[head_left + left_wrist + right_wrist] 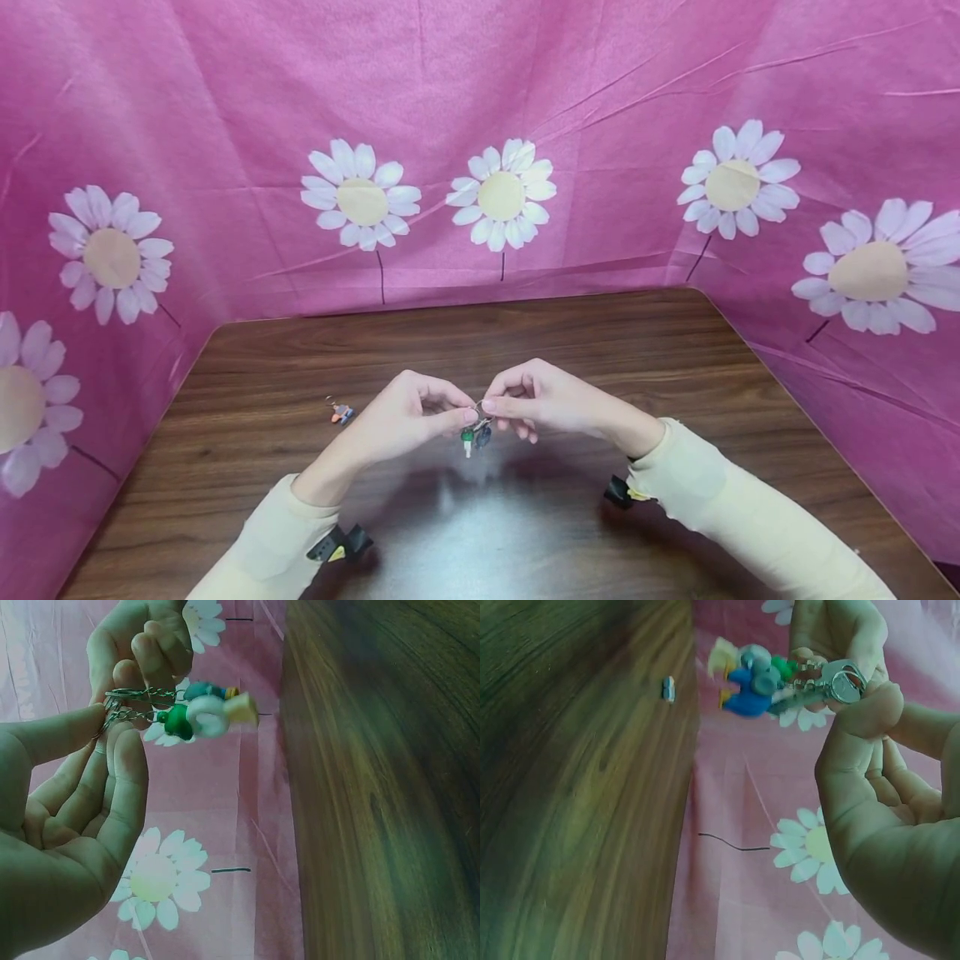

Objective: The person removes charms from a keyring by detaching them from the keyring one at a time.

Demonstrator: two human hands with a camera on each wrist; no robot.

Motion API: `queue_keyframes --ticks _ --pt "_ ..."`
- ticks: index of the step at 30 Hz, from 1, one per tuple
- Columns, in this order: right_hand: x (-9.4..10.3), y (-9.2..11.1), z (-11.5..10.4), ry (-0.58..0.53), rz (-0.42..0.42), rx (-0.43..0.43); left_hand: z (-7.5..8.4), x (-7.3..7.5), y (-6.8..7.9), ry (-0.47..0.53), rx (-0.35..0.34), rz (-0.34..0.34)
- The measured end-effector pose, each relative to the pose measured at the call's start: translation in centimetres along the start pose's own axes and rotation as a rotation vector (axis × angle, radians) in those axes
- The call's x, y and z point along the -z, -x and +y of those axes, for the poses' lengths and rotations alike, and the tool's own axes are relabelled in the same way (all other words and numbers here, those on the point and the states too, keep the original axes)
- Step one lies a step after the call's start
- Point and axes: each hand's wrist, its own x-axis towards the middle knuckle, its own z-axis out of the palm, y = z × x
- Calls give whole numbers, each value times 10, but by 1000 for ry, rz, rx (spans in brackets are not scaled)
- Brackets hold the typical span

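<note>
Above the middle of the table both hands meet at a metal key ring [846, 684]. My left hand [408, 417] pinches it between thumb and fingers, and my right hand [555, 404] pinches it from the other side. From the ring hang short chains [135, 715] with small figures. One figure is green and white with a pale yellow end [206, 720]; the other is a blue figure [748, 694] with yellow bits. On the table left of my left hand lies another small keychain [341, 412], orange and blue, with its own ring.
The dark wood table [262, 358] has pink cloth [600, 83] with white daisies standing along its back and sides. Pale sleeves [712, 483] cover both forearms, and a black wrist camera [339, 546] sits under each cuff.
</note>
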Motion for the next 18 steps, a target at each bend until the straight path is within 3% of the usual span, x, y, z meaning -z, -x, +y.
queue_keyframes --ticks 11,14,18 --pt "-9 -3 8 -245 120 30 1 0 -2 49 -20 67" --pt "-9 -4 10 -217 96 11 1 2 -1 43 -11 67" --pt "-3 -2 9 -81 -6 -12 3 7 1 -21 -4 6"
